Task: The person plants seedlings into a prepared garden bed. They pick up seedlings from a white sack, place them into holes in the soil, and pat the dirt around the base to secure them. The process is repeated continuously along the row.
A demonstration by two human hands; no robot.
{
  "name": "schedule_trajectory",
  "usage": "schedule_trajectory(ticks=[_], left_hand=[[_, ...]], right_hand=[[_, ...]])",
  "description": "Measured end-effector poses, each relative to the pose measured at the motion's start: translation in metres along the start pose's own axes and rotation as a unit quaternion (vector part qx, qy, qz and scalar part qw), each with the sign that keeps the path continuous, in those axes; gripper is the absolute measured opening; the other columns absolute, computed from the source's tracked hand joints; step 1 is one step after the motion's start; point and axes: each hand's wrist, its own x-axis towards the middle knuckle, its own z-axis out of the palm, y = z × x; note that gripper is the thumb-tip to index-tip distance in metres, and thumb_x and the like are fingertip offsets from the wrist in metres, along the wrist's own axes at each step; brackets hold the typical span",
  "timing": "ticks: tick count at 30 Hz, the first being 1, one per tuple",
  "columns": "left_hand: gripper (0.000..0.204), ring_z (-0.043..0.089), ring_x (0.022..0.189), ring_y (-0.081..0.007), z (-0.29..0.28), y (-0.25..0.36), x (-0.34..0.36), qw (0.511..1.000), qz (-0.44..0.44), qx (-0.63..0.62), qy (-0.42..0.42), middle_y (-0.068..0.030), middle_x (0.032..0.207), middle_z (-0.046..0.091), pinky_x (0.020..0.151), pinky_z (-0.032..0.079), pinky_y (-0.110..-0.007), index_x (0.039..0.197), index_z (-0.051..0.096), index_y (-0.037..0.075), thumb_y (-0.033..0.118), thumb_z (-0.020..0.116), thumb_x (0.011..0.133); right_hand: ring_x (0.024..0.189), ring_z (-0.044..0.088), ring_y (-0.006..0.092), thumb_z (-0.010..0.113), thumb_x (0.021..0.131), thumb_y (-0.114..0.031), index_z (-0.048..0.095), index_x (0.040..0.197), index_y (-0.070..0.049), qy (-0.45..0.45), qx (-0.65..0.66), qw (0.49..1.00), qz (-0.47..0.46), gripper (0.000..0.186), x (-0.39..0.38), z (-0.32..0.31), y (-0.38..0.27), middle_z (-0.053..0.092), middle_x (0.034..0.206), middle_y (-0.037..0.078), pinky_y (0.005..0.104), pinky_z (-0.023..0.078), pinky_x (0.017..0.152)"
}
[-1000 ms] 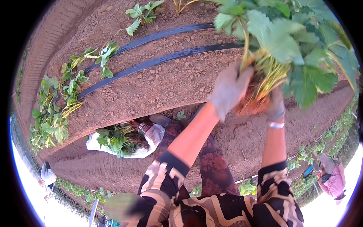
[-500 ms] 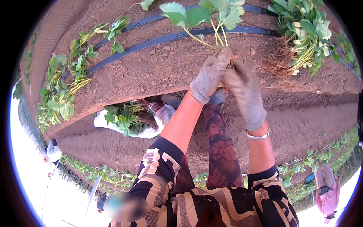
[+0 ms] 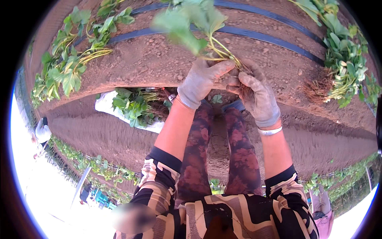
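In front of my legs, above the soil bed, I hold a young strawberry plant with bare roots, its leaves blurred and pointing away from me. My left hand, in a dirty grey work glove, is closed on the stems near the crown. My right hand, gloved the same way and with a white band at the wrist, has its fingers curled round the reddish-brown roots. The fingertips of both hands are close together at the crown.
Two black drip lines run across the soil bed. A bundle of strawberry plants lies at the right, loose plants at the left. Below the bed, a white sack holds more plants. Another person is at lower right.
Both hands have come lower and nearer to me with the plant. My right hand has turned, its fingers now round the roots. The view has shifted, so the bed's plants sit elsewhere.
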Motion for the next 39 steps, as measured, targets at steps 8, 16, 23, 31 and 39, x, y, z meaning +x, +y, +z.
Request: schedule_trajectory(ticks=[8, 16, 23, 31, 39], left_hand=[[0.026, 0.066, 0.084, -0.0212, -0.039, 0.011, -0.038, 0.993, -0.024, -0.054, 0.097, -0.0136, 0.101, 0.065, 0.072, 0.056, -0.033, 0.111, 0.058, -0.006, 0.01, 0.058, 0.09], [0.02, 0.06, 0.081, -0.0091, -0.063, 0.012, -0.041, 0.989, 0.002, -0.023, 0.147, -0.0059, 0.092, 0.067, 0.072, 0.049, -0.024, 0.101, 0.066, -0.005, 0.008, 0.066, 0.085], [0.02, 0.061, 0.082, -0.0104, -0.091, 0.003, -0.049, 0.969, -0.009, 0.018, 0.245, -0.0064, 0.091, 0.067, 0.073, 0.049, -0.025, 0.1, 0.063, -0.003, 0.009, 0.068, 0.085], [0.021, 0.06, 0.079, -0.0101, -0.102, 0.02, -0.054, 0.977, -0.022, 0.034, 0.208, -0.004, 0.088, 0.065, 0.074, 0.048, -0.024, 0.104, 0.061, -0.001, 0.011, 0.064, 0.087], [0.031, 0.061, 0.084, -0.0115, -0.139, 0.018, -0.065, 0.982, -0.077, -0.001, 0.171, -0.0071, 0.097, 0.066, 0.074, 0.048, -0.025, 0.111, 0.059, -0.001, 0.024, 0.057, 0.092]], right_hand=[[0.106, 0.061, 0.0243, 0.048, 0.095, -0.014, 0.046, 0.123, -0.001, 0.018, -0.099, 0.995, 0.007, 0.03, 0.021, 0.037, 0.046, 0.059, 0.115, 0.016, 0.041, 0.05, 0.093], [0.105, 0.059, 0.0188, 0.051, 0.096, -0.019, 0.058, 0.112, -0.002, 0.067, 0.101, 0.993, 0.013, 0.025, 0.04, 0.048, 0.069, 0.061, 0.114, 0.009, 0.0366, 0.049, 0.094], [0.106, 0.058, 0.0168, 0.051, 0.097, -0.028, 0.057, 0.117, -0.002, 0.142, -0.38, 0.894, -0.19, 0.033, 0.039, 0.044, 0.064, 0.06, 0.116, 0.008, 0.0312, 0.047, 0.093], [0.105, 0.06, 0.0301, 0.065, 0.08, -0.013, 0.059, 0.118, -0.005, -0.078, -0.656, 0.744, -0.102, 0.039, 0.058, 0.078, 0.074, 0.062, 0.115, 0.014, 0.0336, 0.046, 0.093], [0.093, 0.064, 0.0178, 0.051, 0.089, -0.005, 0.047, 0.123, 0.008, -0.054, -0.304, 0.935, 0.172, 0.037, 0.068, 0.081, 0.077, 0.063, 0.107, 0.014, 0.0271, 0.052, 0.081]])
